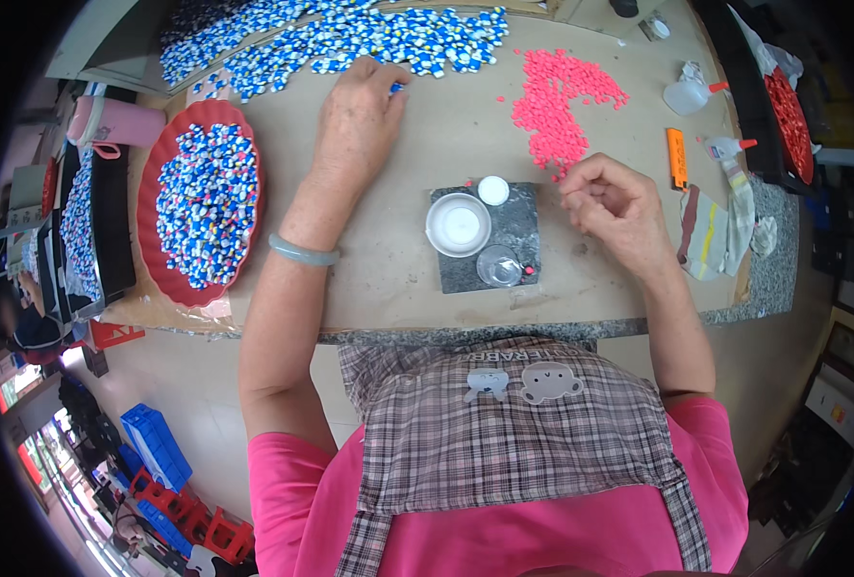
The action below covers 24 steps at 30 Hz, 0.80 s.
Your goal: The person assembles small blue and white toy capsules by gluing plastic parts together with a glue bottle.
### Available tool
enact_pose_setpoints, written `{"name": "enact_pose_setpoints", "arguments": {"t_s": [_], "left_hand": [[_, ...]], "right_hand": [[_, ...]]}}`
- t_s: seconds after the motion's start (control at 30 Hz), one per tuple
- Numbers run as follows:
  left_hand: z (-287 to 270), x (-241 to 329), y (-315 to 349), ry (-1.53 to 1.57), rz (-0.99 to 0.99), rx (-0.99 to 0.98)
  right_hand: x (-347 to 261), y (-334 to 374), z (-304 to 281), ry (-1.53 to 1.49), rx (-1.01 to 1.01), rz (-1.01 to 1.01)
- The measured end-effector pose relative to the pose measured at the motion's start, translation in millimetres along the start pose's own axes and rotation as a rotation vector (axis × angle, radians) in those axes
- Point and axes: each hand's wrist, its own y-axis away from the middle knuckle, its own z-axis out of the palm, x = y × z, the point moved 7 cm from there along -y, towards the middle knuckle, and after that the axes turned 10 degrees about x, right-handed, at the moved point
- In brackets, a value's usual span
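Note:
My left hand (360, 120), a pale bangle on its wrist, reaches the near edge of a spread of small blue-and-white pieces (369, 43). Its fingers are curled, and one blue-and-white piece (397, 87) shows at the fingertips. My right hand (619, 207) is closed in a pinch just below a patch of small pink pieces (554, 106); whatever sits in the pinch is hidden. Between the hands lies a dark stone slab (459, 277) bearing a white round dish (434, 240), a small white cup (493, 190) and a clear round dish (499, 266).
At left stands a red fluted bowl (148, 252) full of blue-and-white pieces, near a pink bottle (124, 122). An orange lighter (677, 159), glue bottles (689, 94) and a striped cloth (704, 231) lie at right. A dark bin (749, 96) holds red pieces.

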Motion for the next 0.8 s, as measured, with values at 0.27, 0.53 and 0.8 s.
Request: {"name": "enact_pose_setpoints", "arguments": {"t_s": [0.27, 0.53, 0.8], "left_hand": [[-20, 4, 2, 0.021, -0.086, -0.025], [-37, 17, 38, 0.513, -0.401, -0.033], [-47, 35, 62, 0.872, -0.636, -0.015]], "right_hand": [[13, 14, 15, -0.228, -0.228, 0.171], [8, 25, 18, -0.239, -0.287, 0.253], [10, 28, 20, -0.239, -0.261, 0.282]]}}
